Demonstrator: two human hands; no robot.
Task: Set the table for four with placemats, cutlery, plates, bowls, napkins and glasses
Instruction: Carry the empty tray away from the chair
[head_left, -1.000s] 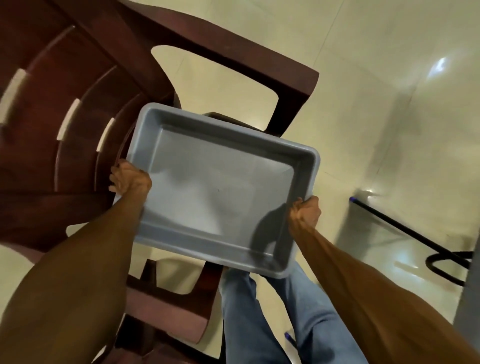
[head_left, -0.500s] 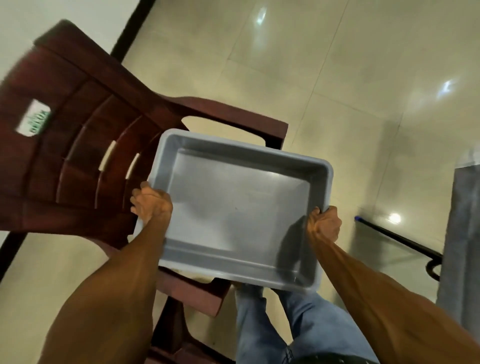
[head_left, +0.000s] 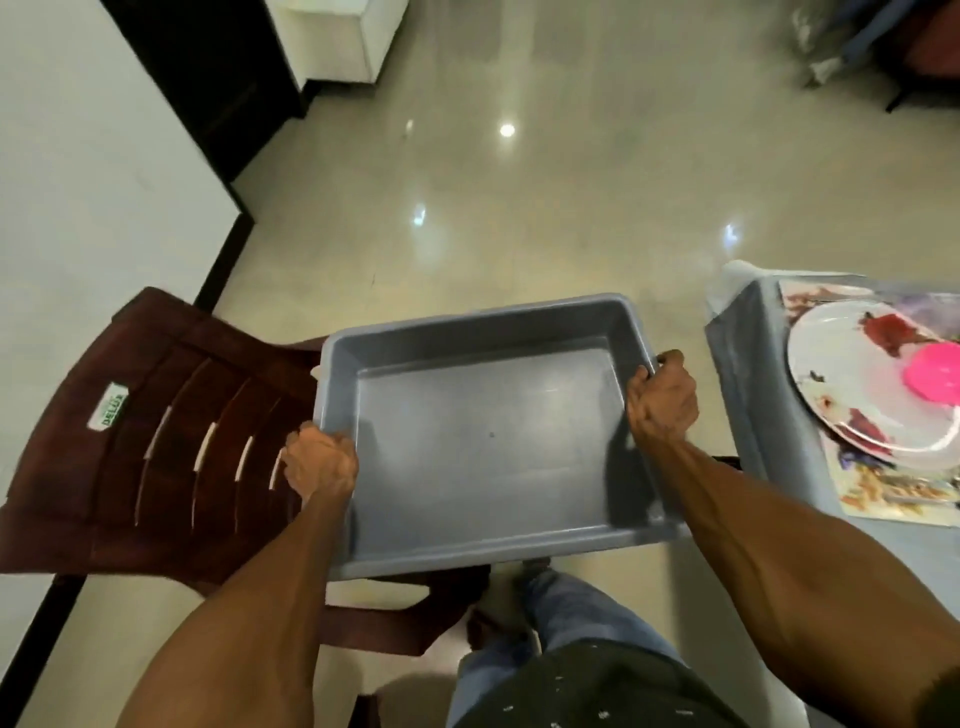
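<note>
At nine o'clock stands a maroon plastic chair (head_left: 156, 441). The left hand (head_left: 321, 460) and right hand (head_left: 662, 402) each clutch a side rim of the empty grey tub (head_left: 483, 441) at centre. At three o'clock, a floral plate (head_left: 857, 379) and pink bowl (head_left: 935, 373) sit on the table (head_left: 748, 395). Swinging rightward, the tub's corner could clip that table edge and jolt the plate.

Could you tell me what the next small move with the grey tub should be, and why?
Probably set the tub down on the chair beside it. It looks empty, both the left hand and right hand grip its rims, and the table already holds a plate.
</note>
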